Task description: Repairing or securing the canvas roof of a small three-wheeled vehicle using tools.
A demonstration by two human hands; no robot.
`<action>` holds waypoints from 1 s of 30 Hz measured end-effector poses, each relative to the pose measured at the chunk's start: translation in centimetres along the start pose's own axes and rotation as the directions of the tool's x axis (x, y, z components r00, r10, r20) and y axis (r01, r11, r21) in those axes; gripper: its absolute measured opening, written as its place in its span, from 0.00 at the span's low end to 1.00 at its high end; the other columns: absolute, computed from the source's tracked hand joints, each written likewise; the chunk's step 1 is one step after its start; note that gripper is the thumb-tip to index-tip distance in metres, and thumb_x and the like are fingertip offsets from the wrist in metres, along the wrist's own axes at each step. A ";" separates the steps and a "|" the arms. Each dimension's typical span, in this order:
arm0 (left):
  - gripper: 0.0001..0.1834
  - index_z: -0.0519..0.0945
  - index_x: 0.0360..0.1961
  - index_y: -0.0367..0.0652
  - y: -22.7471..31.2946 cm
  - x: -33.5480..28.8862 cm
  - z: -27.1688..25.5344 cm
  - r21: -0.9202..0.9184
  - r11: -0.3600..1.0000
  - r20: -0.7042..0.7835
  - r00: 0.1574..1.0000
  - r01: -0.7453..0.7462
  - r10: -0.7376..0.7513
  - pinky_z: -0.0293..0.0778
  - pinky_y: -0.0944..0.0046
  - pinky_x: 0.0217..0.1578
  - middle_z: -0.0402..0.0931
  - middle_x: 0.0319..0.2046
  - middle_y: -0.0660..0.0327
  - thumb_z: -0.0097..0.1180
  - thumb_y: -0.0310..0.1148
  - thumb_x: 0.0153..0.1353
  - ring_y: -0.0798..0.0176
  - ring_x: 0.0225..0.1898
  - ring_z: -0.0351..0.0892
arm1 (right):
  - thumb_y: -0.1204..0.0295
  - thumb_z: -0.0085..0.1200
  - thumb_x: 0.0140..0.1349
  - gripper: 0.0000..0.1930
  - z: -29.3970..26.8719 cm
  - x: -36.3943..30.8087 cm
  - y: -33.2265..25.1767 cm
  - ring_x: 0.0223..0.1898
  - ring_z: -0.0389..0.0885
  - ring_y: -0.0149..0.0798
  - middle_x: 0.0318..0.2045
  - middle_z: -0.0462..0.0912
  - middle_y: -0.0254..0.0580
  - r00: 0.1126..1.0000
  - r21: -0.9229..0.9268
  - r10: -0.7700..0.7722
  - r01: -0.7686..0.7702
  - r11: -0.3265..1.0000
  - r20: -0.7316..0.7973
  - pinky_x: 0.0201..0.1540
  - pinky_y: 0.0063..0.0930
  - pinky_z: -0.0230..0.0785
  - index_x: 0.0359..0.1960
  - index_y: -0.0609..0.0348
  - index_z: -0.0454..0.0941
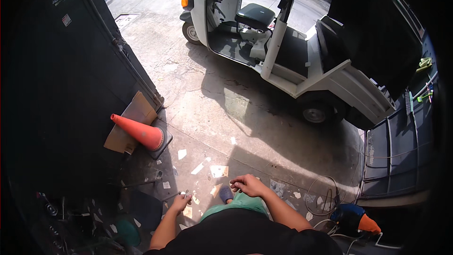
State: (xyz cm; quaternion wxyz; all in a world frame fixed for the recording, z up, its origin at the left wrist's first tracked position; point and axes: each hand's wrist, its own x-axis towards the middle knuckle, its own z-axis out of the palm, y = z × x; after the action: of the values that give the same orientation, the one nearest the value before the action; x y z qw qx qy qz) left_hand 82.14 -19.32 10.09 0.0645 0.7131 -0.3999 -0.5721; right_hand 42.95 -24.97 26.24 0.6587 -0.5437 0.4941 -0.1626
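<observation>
My left hand (180, 203) is low in front of me, its fingers closed round a slim metal tool (187, 192). A small part of the tool sticks out above the fingers, and its exact kind cannot be made out. My right hand (247, 185) hangs over the floor in front of my green shorts (243, 202). Its fingers are loosely bent and apart, with nothing visible in them. Below it shows my slippered foot (226, 193). Pale scraps (219, 171) lie scattered on the concrete around both hands.
A white three-wheeled vehicle (325, 85) with an open cab stands ahead. On the left, an orange traffic cone (146, 134) leans over against cardboard (114, 138) beside a dark metal door (71, 80). A blue-and-orange machine (350, 218) with a cable sits at lower right.
</observation>
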 end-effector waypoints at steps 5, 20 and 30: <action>0.15 0.86 0.38 0.39 24.4 4.9 -3.8 -0.171 0.948 0.097 0.953 -0.269 0.288 0.65 0.65 0.26 0.76 0.21 0.68 0.60 0.42 0.66 0.72 0.22 0.68 | 0.72 0.52 0.68 0.15 -7.1 11.5 -4.9 0.42 0.87 0.40 0.43 0.87 0.48 0.974 -0.018 -0.058 0.055 0.998 -0.217 0.45 0.33 0.77 0.54 0.61 0.80; 0.09 0.77 0.45 0.50 58.4 27.2 -24.1 -0.931 0.362 0.105 0.916 -0.046 0.387 0.50 0.75 0.14 0.73 0.26 0.75 0.61 0.35 0.67 0.81 0.13 0.53 | 0.74 0.54 0.63 0.15 -22.9 52.6 -30.0 0.47 0.84 0.48 0.46 0.85 0.47 0.706 -0.575 -0.694 0.511 0.639 -0.144 0.48 0.38 0.78 0.51 0.54 0.82; 0.03 0.81 0.40 0.53 68.7 47.4 -38.8 -1.000 0.017 0.008 0.920 0.001 0.391 0.54 0.73 0.14 0.71 0.21 0.75 0.58 0.30 0.68 0.78 0.12 0.56 | 0.79 0.56 0.60 0.18 -29.1 79.4 -40.6 0.52 0.83 0.48 0.56 0.81 0.48 0.743 -0.508 -0.659 0.526 0.682 -0.117 0.53 0.34 0.78 0.53 0.57 0.81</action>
State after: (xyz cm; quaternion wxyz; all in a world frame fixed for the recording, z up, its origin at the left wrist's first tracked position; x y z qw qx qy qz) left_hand 82.90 -110.25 24.69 0.5578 0.3164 0.0047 -0.7673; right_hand 68.43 -115.21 26.50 0.3468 -0.7799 0.4031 -0.3301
